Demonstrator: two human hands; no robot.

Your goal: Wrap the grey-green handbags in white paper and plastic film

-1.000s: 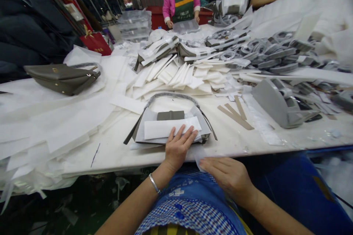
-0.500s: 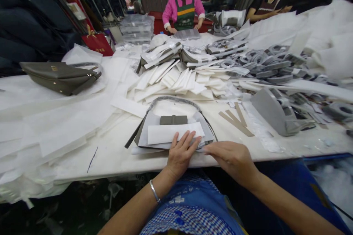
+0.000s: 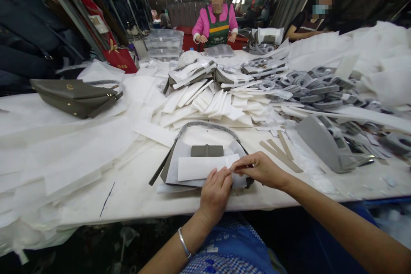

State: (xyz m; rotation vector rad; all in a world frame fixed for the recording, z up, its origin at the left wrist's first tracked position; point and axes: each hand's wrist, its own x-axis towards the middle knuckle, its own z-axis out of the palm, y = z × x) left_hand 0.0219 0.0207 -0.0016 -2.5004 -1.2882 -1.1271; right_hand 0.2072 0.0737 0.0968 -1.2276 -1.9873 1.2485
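Note:
A handbag (image 3: 169, 167) lies on the work table with its wrapped handle arched towards the far side. White sheeting covers its front around a grey-brown flap or tab (image 3: 207, 150). Across it lies a white strip (image 3: 195, 169). My left hand (image 3: 216, 190) rests at the strip's lower right edge, fingers bent and close together. My right hand (image 3: 257, 169) meets it from the right, thumb and fingers pinched. Whatever lies between the fingertips is too small to make out.
Another dark handbag (image 3: 77, 98) lies at the left on white sheets (image 3: 86, 150). Folded white pieces (image 3: 205, 105) and wrapped grey parts (image 3: 321, 90) pile up beyond. Tan strips (image 3: 281, 156) and a grey bag (image 3: 324, 143) are to the right. A person (image 3: 218, 21) stands opposite.
My right hand has moved up and left from beside the bag's lower corner onto the strip's right end. My left fingers, spread flat before, have drawn together and bent.

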